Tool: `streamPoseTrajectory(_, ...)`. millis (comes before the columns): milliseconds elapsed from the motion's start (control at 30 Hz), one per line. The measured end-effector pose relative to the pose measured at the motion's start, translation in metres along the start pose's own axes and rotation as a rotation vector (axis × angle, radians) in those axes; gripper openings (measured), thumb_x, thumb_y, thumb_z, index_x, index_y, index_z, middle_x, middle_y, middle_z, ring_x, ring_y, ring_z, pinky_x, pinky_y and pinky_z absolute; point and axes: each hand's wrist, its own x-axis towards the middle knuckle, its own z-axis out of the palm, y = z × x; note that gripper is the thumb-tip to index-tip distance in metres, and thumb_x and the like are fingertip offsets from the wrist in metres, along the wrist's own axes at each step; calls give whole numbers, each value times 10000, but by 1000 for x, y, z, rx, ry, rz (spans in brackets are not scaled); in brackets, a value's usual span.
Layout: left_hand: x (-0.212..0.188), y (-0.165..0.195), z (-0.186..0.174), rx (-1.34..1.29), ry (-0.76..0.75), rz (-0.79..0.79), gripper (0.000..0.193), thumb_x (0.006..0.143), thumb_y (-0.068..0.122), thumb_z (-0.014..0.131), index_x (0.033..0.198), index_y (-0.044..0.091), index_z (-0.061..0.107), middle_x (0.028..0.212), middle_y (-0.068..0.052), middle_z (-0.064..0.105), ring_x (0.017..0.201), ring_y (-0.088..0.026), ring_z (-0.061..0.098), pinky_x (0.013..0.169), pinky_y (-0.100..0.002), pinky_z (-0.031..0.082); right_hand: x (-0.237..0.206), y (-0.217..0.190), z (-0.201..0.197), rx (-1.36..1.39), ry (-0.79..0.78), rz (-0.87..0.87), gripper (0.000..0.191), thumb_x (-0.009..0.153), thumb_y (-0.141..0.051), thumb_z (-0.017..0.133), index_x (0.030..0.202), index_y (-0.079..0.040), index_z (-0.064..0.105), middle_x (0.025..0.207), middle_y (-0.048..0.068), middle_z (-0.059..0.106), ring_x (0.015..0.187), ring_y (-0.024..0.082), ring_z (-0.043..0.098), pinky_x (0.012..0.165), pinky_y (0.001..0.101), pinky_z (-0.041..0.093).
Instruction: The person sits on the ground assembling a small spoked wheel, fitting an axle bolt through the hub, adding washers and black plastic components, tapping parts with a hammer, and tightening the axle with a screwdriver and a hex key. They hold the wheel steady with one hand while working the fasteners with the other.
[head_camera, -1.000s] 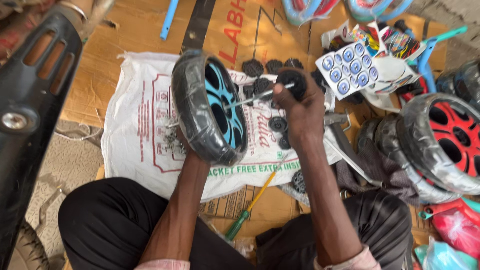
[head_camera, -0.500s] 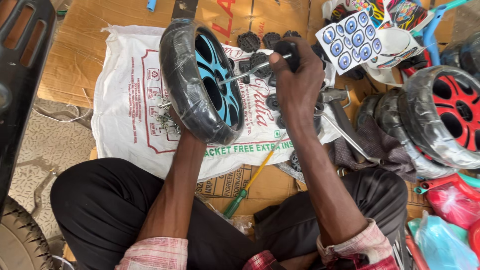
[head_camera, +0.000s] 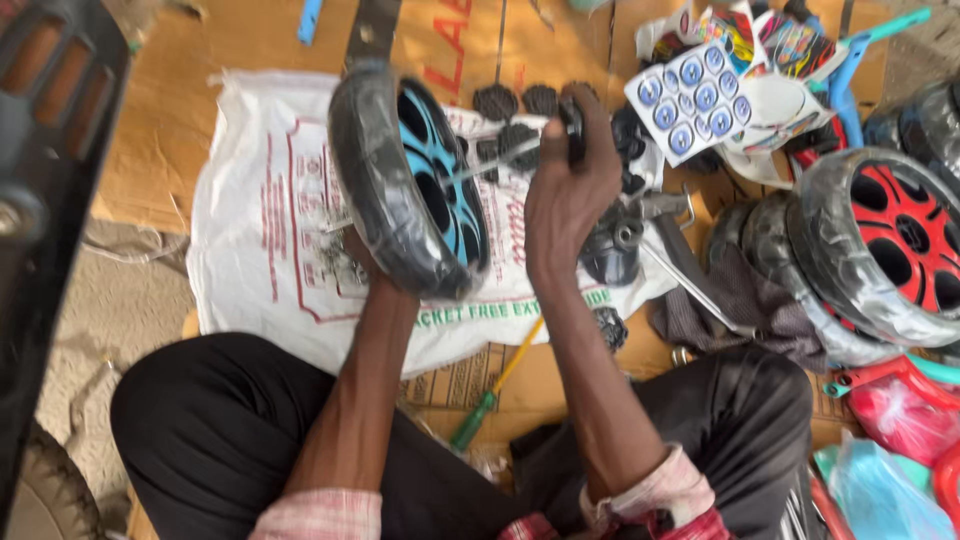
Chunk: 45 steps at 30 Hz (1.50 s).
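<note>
A black wheel with a blue hub (head_camera: 415, 185), wrapped in clear plastic, stands on edge over a white printed sack (head_camera: 260, 210). My left hand (head_camera: 360, 262) grips it from underneath, mostly hidden behind the tyre. A thin metal axle rod (head_camera: 490, 160) runs through the hub toward my right hand (head_camera: 568, 190), which is closed on the rod's end and a small black cap. Several black round caps (head_camera: 520, 100) lie on the sack just beyond the hand.
Wrapped wheels with red hubs (head_camera: 895, 245) lie at the right over a grey cloth (head_camera: 740, 300). A sticker sheet (head_camera: 690, 100) sits at the top right. A green-handled screwdriver (head_camera: 490, 395) lies on cardboard between my legs. A black plastic part (head_camera: 50, 170) lines the left edge.
The view has shifted, so everything sits lower and right in frame. My right hand stays on the rod, now closer to the hub; the wheel is still held upright.
</note>
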Motion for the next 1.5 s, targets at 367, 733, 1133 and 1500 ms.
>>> streamPoseTrajectory(367, 2, -4, 1, -7, 2, -19, 337, 1032, 336, 484, 1131, 56, 643, 1017, -105, 683, 734, -168, 703, 606, -325, 616, 5, 0, -6, -21, -71, 2, 240, 1051, -151, 610, 1268, -76, 680, 979, 97, 715, 818, 152, 660, 673, 318, 550)
streamPoseTrajectory(733, -17, 13, -9, 3, 4, -65, 344, 1034, 347, 476, 1142, 64, 640, 1032, -103, 682, 746, -168, 705, 615, -328, 621, -3, -29, -7, -346, 38, -312, 274, 984, 24, 589, 1242, 61, 672, 1147, 274, 736, 1010, 345, 745, 837, 445, 624)
streamPoseTrajectory(1133, -15, 22, 23, 45, -128, -201, 352, 1036, 358, 467, 1155, 73, 636, 1048, -101, 681, 758, -168, 708, 626, -331, 626, 54, -14, -127, -305, -837, -27, 574, 1129, -332, 478, 1621, -71, 340, 1125, 251, 742, 954, 283, 778, 812, 414, 574)
streamPoseTrajectory(1500, -18, 34, 46, 92, -124, -371, 359, 1039, 368, 459, 1166, 80, 632, 1062, -100, 680, 770, -168, 710, 635, -333, 631, 122, 3, -137, -164, -1109, -116, 668, 890, -31, 781, 1512, -83, 542, 1268, 127, 668, 1058, 167, 634, 961, 331, 590)
